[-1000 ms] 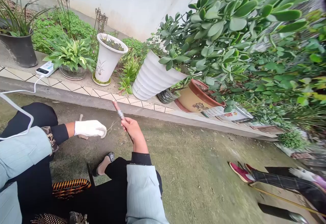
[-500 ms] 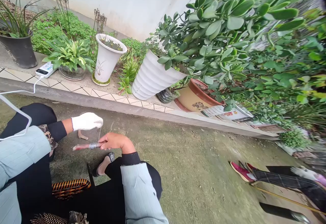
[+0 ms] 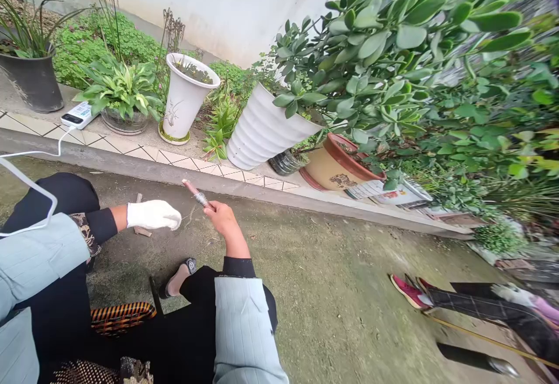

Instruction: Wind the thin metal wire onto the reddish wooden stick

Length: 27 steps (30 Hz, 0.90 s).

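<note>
My bare right hand [image 3: 222,218] grips the lower end of a short reddish-brown stick [image 3: 190,186], which tilts up and to the left. Silvery thin wire [image 3: 201,199] is wound in a coil round the stick, just above my fingers. To the left, my left hand [image 3: 154,215], in a white knit glove, has its fingers pinched together. A faint strand runs from the glove's fingertips toward the stick. Behind the gloved hand, a piece of wood [image 3: 142,232] lies on the ground, partly hidden.
Beyond my hands runs a low tiled ledge [image 3: 174,159] with potted plants, including a white pot [image 3: 186,101], and a white power bank [image 3: 79,115] with a cable. A woven seat [image 3: 122,317] shows below. Another person's red shoe [image 3: 408,291] is at right.
My right hand has swung the stick from nearly level to tilted up, moving it up and right. My gloved left hand has shifted slightly right and down.
</note>
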### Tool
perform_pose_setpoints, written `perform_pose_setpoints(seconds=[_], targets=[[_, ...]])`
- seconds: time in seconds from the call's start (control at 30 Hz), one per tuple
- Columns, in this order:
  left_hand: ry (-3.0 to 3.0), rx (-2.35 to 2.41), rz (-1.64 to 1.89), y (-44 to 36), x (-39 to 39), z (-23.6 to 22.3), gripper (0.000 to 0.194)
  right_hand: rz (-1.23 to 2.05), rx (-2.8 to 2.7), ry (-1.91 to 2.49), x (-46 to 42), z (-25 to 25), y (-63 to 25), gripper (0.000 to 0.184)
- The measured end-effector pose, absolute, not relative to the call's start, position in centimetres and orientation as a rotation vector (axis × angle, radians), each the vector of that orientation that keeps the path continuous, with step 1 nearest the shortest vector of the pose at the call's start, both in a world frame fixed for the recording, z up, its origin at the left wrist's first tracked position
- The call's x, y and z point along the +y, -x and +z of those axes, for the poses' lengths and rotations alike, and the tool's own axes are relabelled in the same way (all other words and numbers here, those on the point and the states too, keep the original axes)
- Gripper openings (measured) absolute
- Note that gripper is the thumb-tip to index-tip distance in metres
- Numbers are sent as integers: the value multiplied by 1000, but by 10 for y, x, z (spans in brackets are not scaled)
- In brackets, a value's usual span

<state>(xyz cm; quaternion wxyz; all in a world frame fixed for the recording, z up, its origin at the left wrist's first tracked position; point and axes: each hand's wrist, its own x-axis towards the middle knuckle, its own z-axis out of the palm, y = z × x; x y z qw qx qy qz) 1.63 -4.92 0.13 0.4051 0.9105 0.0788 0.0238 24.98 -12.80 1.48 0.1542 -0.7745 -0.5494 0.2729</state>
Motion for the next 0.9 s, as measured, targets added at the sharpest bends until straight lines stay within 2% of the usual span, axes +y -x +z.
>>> perform_pose_setpoints(seconds=[0.1, 0.17, 0.23, 0.33, 0.4, 0.47, 0.57, 0.63, 0.8, 0.9], targets=[[-2397, 163, 91, -14, -47, 0, 22, 701, -1773, 2387, -128, 15, -233, 22], [-2467, 175, 120, -14, -45, 0, 21, 776, -1954, 2435, -128, 13, -217, 19], [-2521, 229, 156, -13, -42, 2, 20, 1101, -2146, 2344, -130, 12, -202, 16], [-2509, 281, 164, -12, -34, 2, 21, 1823, -2233, 1862, -137, 18, -191, 14], [-2414, 295, 126, -11, -29, 0, 22, 2006, -2113, 1535, -142, 27, -198, 16], [-2287, 332, 79, -11, -28, -4, 23, 1831, -1859, 1424, -145, 35, -214, 21], [-2162, 345, 58, -14, -34, -8, 23, 1333, -1385, 1560, -142, 36, -238, 27], [-2159, 283, 79, -16, -41, -6, 23, 1152, -1240, 1729, -138, 30, -247, 29], [-2381, 221, 60, -17, -53, -1, 23, 866, -1673, 2349, -127, 15, -233, 24], [-2491, 262, 74, -15, -52, -2, 22, 1003, -2043, 2475, -126, 10, -214, 20]])
